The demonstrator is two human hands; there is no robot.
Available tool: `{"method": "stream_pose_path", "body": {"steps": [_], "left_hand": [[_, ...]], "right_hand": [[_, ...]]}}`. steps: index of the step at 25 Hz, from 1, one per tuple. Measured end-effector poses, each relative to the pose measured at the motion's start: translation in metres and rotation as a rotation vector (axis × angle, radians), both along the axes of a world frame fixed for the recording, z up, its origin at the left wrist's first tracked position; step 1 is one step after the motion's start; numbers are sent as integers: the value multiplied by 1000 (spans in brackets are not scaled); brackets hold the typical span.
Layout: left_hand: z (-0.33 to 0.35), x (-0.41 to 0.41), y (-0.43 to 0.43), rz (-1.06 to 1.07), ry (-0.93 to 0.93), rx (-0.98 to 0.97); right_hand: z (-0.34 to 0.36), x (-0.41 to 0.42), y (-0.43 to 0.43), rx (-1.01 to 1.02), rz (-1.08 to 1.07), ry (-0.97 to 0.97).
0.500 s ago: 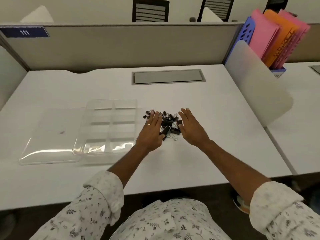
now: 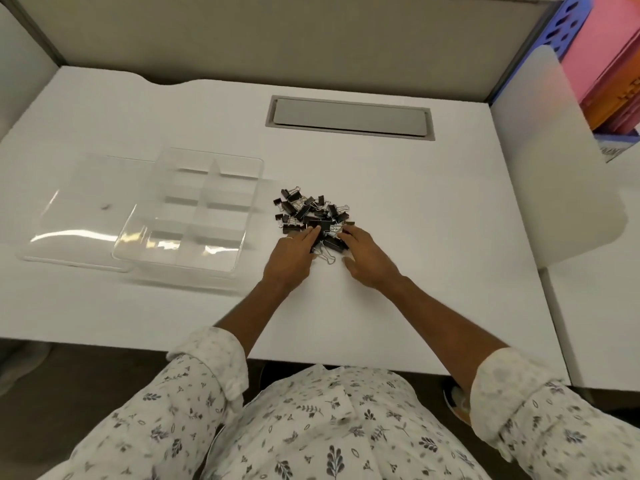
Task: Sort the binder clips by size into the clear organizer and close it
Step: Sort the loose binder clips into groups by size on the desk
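Observation:
A heap of black binder clips (image 2: 304, 211) of mixed sizes lies on the white desk, right of the clear organizer (image 2: 194, 216). The organizer is open, with empty divided compartments, and its lid (image 2: 74, 216) lies flat to its left. My left hand (image 2: 292, 259) rests at the near left edge of the heap, fingertips touching a large clip (image 2: 320, 224). My right hand (image 2: 367, 258) is at the near right edge, fingers spread and touching the clips. Another large clip (image 2: 334, 244) sits between the two hands. Neither hand has lifted anything.
A grey cable hatch (image 2: 349, 116) is set into the desk behind the heap. A white curved panel (image 2: 554, 161) stands at the right, with a blue file holder (image 2: 568, 32) of pink and orange folders behind it. Grey partition walls enclose the desk.
Both hands have drawn back toward me from over the heap to its near edge, and their fingertips now touch the closest large clips. The camera has tilted down.

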State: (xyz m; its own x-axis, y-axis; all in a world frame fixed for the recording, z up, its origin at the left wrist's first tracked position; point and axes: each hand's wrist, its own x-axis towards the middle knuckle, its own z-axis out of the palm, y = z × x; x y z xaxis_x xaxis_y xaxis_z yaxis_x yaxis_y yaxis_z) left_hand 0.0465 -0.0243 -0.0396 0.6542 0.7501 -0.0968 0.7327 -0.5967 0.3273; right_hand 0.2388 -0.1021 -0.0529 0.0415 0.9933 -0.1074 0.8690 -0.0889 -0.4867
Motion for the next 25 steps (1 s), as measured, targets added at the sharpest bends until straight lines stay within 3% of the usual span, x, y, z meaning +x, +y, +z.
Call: {"method": "stream_pose_path", "body": {"steps": [9,25], "left_hand": [[9,6,-7,198,5,-4],[6,-21,3,144,-62,-55]], "right_hand": [[-9,25,5,40,-52,115],[-25,2,-3,220,-246,377]]}}
